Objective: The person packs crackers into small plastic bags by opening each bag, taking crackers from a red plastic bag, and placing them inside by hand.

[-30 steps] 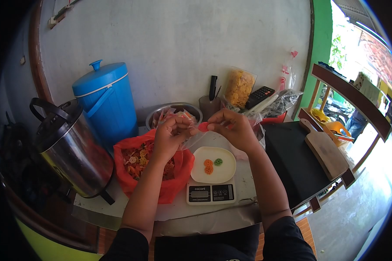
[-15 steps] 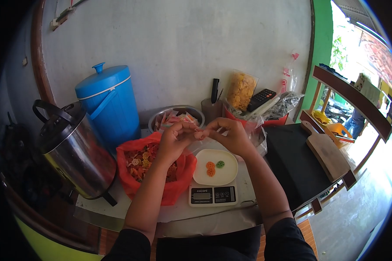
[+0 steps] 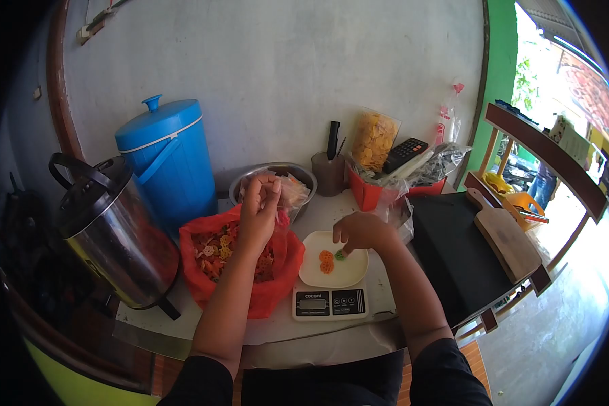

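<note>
My left hand point(image 3: 258, 213) is raised above the red plastic bag, its fingers pinched on what looks like a small clear plastic bag point(image 3: 281, 220), hard to see against the bowl. The red plastic bag point(image 3: 287, 271) holds many small, colourful wheel-shaped crackers point(image 3: 216, 250). My right hand point(image 3: 364, 233) is over the white tray point(image 3: 311, 274) of a digital kitchen scale point(image 3: 331, 304). Its bent fingers are apart, with the tips at a green cracker point(image 3: 340, 255); whether they touch it I cannot tell. Orange crackers point(image 3: 326, 261) lie to the left of the green one.
Behind my hands stands a metal bowl point(image 3: 304, 177) of packets. A blue cooler point(image 3: 166, 162) and steel urn point(image 3: 122, 233) are on the left. At the back right, a red box point(image 3: 365, 193) holds a calculator point(image 3: 405, 155) and plastic bags. A cutting board point(image 3: 504, 237) lies farther right.
My hands have come apart from their pinch in the middle. The right moved down over the scale's tray; the left stayed raised and shifted slightly left. The crackers on the tray have not moved.
</note>
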Motion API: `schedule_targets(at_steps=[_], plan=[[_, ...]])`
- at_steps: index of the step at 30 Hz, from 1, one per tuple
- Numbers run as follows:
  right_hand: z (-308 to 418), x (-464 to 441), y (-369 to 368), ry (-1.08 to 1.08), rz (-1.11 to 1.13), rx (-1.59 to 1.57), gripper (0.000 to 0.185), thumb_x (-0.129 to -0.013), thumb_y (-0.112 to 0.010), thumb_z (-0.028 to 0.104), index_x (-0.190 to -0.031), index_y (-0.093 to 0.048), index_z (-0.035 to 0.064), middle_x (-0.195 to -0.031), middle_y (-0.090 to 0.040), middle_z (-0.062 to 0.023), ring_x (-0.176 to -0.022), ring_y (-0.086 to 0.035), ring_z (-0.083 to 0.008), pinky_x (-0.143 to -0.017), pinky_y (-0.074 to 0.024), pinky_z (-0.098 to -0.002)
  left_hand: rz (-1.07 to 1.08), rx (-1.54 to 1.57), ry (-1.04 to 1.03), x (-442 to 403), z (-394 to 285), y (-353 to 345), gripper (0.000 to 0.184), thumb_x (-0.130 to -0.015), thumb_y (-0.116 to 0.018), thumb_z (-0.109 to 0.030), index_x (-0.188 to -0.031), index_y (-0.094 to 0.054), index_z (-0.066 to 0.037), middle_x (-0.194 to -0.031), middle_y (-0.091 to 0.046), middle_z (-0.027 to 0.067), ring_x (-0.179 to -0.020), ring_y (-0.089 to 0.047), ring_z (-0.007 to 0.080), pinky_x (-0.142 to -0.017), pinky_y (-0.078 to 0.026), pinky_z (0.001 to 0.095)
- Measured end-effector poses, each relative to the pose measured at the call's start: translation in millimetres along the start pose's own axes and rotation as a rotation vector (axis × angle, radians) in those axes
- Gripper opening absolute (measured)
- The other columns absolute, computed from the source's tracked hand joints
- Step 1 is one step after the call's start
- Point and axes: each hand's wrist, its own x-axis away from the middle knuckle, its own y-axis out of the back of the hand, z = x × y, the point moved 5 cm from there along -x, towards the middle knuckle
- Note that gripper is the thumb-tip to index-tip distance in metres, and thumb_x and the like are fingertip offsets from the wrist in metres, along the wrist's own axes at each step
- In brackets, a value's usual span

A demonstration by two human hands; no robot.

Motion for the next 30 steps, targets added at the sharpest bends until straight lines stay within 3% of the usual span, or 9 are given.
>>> schedule_targets(at_steps=[4,10,13,16,19,22,30], plan=[[-14,-15,-21,-0.046,0.090,0.036,0.041,-0.057,-0.086,0.021,-0.095,-0.072,0.0142,-0.102,-0.070,-0.0046,-0.101,-0.065,-0.0255,-0.081,-0.0512,-0.0381,0.041,-0.011,0.023,-1,3,5,0.017,-0.099,-0.056,-0.019,-0.107,-0.055,-0.005,-0.089,-0.061,0.0019,-0.081,-0.060,0.0085,-0.073,-0.053,0.0253],[-20,-18,-17,-0.039,0.125,-0.004,0.034,-0.057,-0.086,0.022,-0.087,-0.072,0.0124,-0.087,-0.070,-0.0047,-0.089,-0.067,-0.0261,-0.075,-0.0516,-0.0387,0.040,-0.021,0.072,-1,2,6,0.016,-0.093,-0.064,-0.012,-0.106,-0.058,-0.003,-0.090,-0.066,0.0031,-0.082,-0.061,0.0093,-0.075,-0.052,0.0243],[-10,-4,5,0.022,0.025,-0.096,0.026,-0.067,-0.083,0.018,-0.087,-0.071,0.0081,-0.085,-0.071,-0.0047,-0.075,-0.067,-0.0175,-0.067,-0.0501,-0.0319,0.057,-0.063,0.015,-2,6,6,0.020,-0.088,-0.071,-0.010,-0.103,-0.060,-0.003,-0.093,-0.067,0.0044,-0.085,-0.063,0.0099,-0.077,-0.052,0.0240],[-14,7,36,0.203,-0.393,-0.342,0.020,-0.075,-0.079,0.014,-0.093,-0.072,0.0082,-0.085,-0.071,-0.0026,-0.076,-0.066,-0.0112,-0.066,-0.0489,-0.0279,0.082,-0.044,0.045,0,0,2,0.027,-0.082,-0.074,0.000,-0.105,-0.060,-0.002,-0.098,-0.066,0.0056,-0.090,-0.062,0.0093,-0.082,-0.052,0.0254],[-4,39,77,0.207,-0.769,-0.590,0.017,-0.079,-0.077,0.015,-0.095,-0.073,0.0093,-0.083,-0.070,-0.0027,-0.078,-0.065,-0.0122,-0.070,-0.0501,-0.0298,0.117,0.010,0.088,2,-4,-4,0.032,-0.077,-0.077,0.001,-0.105,-0.061,-0.003,-0.097,-0.066,0.0048,-0.090,-0.062,0.0091,-0.083,-0.052,0.0247],[8,58,93,0.203,-0.941,-0.712,0.022,-0.080,-0.078,0.013,-0.100,-0.073,0.0077,-0.086,-0.070,-0.0019,-0.077,-0.062,-0.0079,-0.070,-0.0483,-0.0263,0.121,0.002,0.109,5,-7,-9,0.034,-0.076,-0.079,0.000,-0.105,-0.062,-0.003,-0.097,-0.066,0.0038,-0.090,-0.062,0.0090,-0.083,-0.051,0.0241],[36,65,91,0.299,-0.955,-0.736,0.018,-0.080,-0.078,0.015,-0.096,-0.071,0.0077,-0.087,-0.070,-0.0006,-0.077,-0.063,-0.0085,-0.069,-0.0463,-0.0250,0.120,0.059,0.164,10,-4,-17,0.035,-0.073,-0.081,0.000,-0.102,-0.061,-0.007,-0.095,-0.066,0.0019,-0.090,-0.063,0.0091,-0.082,-0.053,0.0239]])
